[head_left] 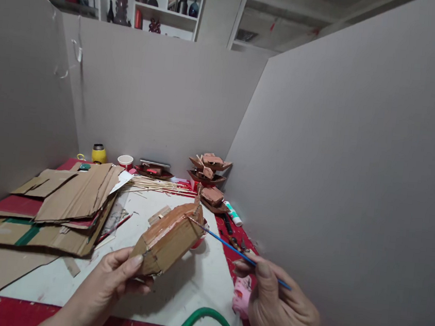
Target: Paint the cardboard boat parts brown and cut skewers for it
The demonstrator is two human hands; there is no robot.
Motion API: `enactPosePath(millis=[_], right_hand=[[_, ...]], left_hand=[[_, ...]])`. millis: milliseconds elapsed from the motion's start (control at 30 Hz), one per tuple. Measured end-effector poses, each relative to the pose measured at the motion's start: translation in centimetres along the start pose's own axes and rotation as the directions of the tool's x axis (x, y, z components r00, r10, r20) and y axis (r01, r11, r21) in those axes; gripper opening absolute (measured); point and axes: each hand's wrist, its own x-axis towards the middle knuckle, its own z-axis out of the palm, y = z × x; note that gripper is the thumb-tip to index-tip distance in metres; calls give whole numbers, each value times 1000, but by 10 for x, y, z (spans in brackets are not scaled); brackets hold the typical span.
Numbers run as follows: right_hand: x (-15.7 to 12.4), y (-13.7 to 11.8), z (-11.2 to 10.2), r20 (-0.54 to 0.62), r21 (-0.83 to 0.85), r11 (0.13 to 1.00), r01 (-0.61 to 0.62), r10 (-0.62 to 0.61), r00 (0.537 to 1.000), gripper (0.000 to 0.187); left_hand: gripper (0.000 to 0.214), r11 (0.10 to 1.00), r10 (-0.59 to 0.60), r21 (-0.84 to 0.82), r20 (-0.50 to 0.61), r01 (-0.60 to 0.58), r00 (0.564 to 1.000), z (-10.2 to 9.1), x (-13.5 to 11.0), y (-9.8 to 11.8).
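My left hand [116,277] grips the near end of a cardboard model boat [173,236], thumb on its side, and holds it tilted above the white board. Wet-looking reddish-brown paint shines along one side of the hull, while the side facing down to the right is plain cardboard. In my right hand [280,304] a thin blue paintbrush [228,244] is pinched between thumb and fingers. Its bristle tip touches the boat's edge near the far end. Partly hidden behind the boat stands a small red cup [199,242].
Cardboard pieces [78,195] pile up at left. Thin wooden sticks [156,185] lie at the back, near finished-looking model boats [211,170]. Green-handled scissors [204,320] and a pink tool [241,296] lie in front. Grey partitions [163,90] enclose the table.
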Motion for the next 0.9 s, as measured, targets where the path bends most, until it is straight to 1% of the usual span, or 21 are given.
enactPosePath(millis=[100,200,267,300,333,400,467,533,600,667,767,833,900], right_hand=[[-4,-5,3,97,49,999,6,-11,995,23],[-7,-13,6,234,104,994,-19,-6,972,24],[-6,-16,6,270,133,990,-46,8,963,26],[-4,-17,6,255,145,988,-56,18,967,27],[-2,-16,6,215,151,987,-64,30,976,28],[3,-14,4,106,141,987,-77,62,992,31],[9,-9,3,8,116,989,-90,90,996,35],[11,-5,2,-44,81,991,-103,107,993,37],[11,-2,1,-33,47,994,-100,101,994,35],[7,-1,1,40,29,996,-81,80,996,32],[3,-3,1,148,57,997,-43,34,988,29],[2,-4,2,129,68,997,-40,31,991,30],[4,-4,2,46,54,997,-64,61,997,33]], left_hand=[[36,1000,8,11,4,-8,1000,0,0,1],[37,1000,9,-3,1,-9,1000,1,0,3],[39,1000,3,-16,-1,-3,1000,2,-1,3],[39,1000,-3,-23,-4,3,1000,2,-1,3],[40,999,-11,-31,-9,11,1000,2,-1,3],[40,999,-23,-48,-23,22,999,1,-1,2],[39,997,-31,-66,-35,28,999,1,-1,1],[39,996,-39,-78,-38,36,999,1,-1,1],[38,995,-48,-84,-39,45,998,1,-1,2],[38,994,-60,-90,-48,56,997,2,0,3],[39,991,-86,-107,-53,80,995,2,0,4],[39,988,-97,-124,-47,90,994,1,0,4],[38,985,-100,-142,-43,93,994,1,0,4]])
